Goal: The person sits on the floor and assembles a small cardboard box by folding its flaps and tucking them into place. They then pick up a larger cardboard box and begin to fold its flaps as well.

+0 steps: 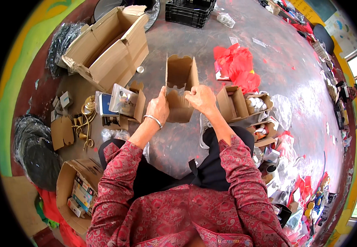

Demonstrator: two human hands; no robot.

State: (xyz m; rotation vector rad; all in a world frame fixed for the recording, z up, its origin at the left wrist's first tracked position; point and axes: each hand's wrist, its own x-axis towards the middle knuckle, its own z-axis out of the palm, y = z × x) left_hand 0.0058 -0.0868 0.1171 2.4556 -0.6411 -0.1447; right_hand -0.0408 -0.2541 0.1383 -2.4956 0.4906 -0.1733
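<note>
Item: small cardboard box (180, 74), open-ended, flaps standing at its far end; located between the two hands, over the middle of the floor (277, 53). Whether it touches the floor cannot be told.

Axis: long side runs away from the body, toward the floor's far edge; the fingers meet it from left and right, nearer its near end. Neither hand is clearly nearer.

Left hand (158, 108): closed against the box's left wall, one digit along the edge; fingertips partly hidden.

Right hand (202, 99): fingers curled, pinching the right wall's edge.

Surroundings: large carton (118, 61), toward the floor's left edge; black crate (190, 14), toward its far edge; crumpled red material (236, 61), right of the box; open carton (231, 105), just beside the right wrist.
</note>
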